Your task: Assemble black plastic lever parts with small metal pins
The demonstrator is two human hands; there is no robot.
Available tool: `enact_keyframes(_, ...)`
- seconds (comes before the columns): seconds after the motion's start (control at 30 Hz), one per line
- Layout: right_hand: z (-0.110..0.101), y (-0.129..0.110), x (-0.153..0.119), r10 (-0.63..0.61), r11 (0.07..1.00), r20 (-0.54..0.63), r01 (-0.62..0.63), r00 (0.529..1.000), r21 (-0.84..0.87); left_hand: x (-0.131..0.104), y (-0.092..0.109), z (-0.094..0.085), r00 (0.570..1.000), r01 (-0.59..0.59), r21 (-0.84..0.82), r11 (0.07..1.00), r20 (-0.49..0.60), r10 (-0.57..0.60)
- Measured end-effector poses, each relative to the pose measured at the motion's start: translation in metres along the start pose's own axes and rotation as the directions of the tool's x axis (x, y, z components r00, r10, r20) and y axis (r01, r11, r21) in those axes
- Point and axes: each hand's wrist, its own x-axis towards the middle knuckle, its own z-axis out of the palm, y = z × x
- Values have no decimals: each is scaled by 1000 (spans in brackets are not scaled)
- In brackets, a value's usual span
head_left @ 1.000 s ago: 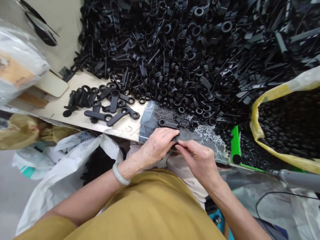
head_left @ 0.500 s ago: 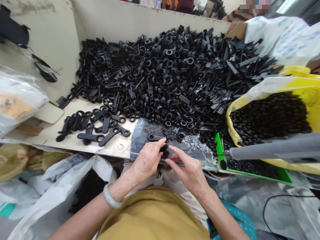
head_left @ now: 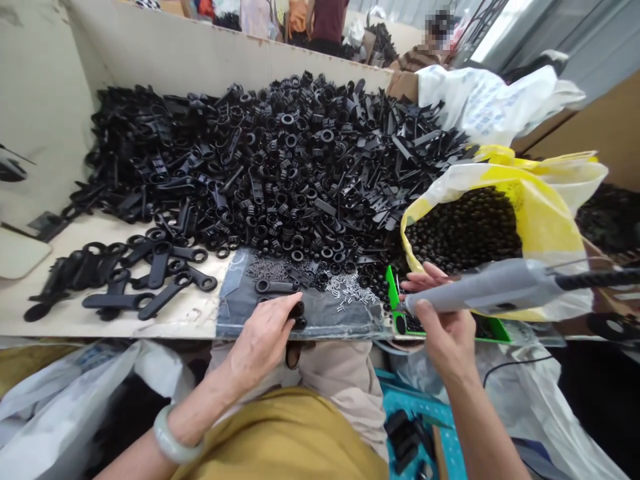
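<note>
Holding: left hand (head_left: 264, 337) closed on black part (head_left: 299, 309) at near edge of mat (head_left: 333, 321), end exposed, likely for access | right hand (head_left: 454, 328) straddling driver (head_left: 493, 287), right of mat; can't tell if closed | pins (head_left: 351, 288) on mat, seemingly for quick reach

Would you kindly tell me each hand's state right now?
Left hand: closed, holding a black part.
Right hand: around the grey tool; whether closed cannot be told.

Maroon-topped person (head_left: 329, 25) at the back, blue-printed white bag (head_left: 475, 100) near brown cardboard (head_left: 600, 137) at the right
</note>
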Motion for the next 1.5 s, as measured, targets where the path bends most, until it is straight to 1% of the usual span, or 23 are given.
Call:
enact_keyframes(0.13, 6, -14, 6, -51, 999, 143, 50, 988, 8, -1, 4, -3, 999, 42, 9, 999, -21, -42)
enact_keyframes(0.2, 8, -17, 9, -68, 996, 211, 55, 975, 63, 0, 6, -5, 996, 77, -1, 997, -38, -77)
enact_keyframes(0.27, 15, -17, 14, -100, 987, 251, 64, 963, 149, 2, 7, -5, 993, 105, -6, 994, -46, -105)
enact_keyframes(0.3, 21, -15, 16, -120, 978, 247, 72, 961, 196, 4, 8, -6, 992, 117, -3, 993, -45, -117)
enact_keyframes(0.37, 37, -9, 21, -137, 958, 191, 81, 972, 275, 5, 8, -5, 991, 133, 7, 991, -32, -132)
enact_keyframes(0.43, 55, -2, 21, -108, 945, 114, 66, 988, 320, 6, 7, -4, 990, 140, 18, 990, -16, -140)
enact_keyframes(0.5, 70, 4, 18, -63, 938, 74, 33, 995, 345, 5, 6, -3, 990, 144, 30, 989, -1, -144)
enact_keyframes(0.57, 81, 11, 13, -41, 929, 56, 17, 998, 369, 3, 6, -1, 989, 147, 42, 988, 10, -147)
enact_keyframes(0.67, 90, 19, 8, -26, 932, 36, 11, 999, 362, 2, 5, -1, 988, 149, 47, 988, 26, -150)
enact_keyframes(0.83, 95, 27, 9, -18, 932, 3, 16, 1000, 361, 1, 4, -2, 986, 163, 34, 986, 38, -165)
enact_keyframes(1.1, 89, 18, 10, -12, 950, -16, 16, 1000, 311, -1, 7, -1, 989, 145, -4, 989, -4, -145)
enact_keyframes(1.33, 95, 28, 8, -20, 960, 5, 18, 1000, 279, -3, 9, 0, 988, 154, -9, 988, -5, -154)
enact_keyframes(1.4, 93, 25, 8, -13, 962, -6, 14, 1000, 273, -3, 8, -1, 987, 158, -17, 987, 0, -158)
enact_keyframes(1.5, 87, 12, 9, -11, 951, -2, 11, 1000, 308, -3, 9, -1, 987, 159, -23, 987, 5, -159)
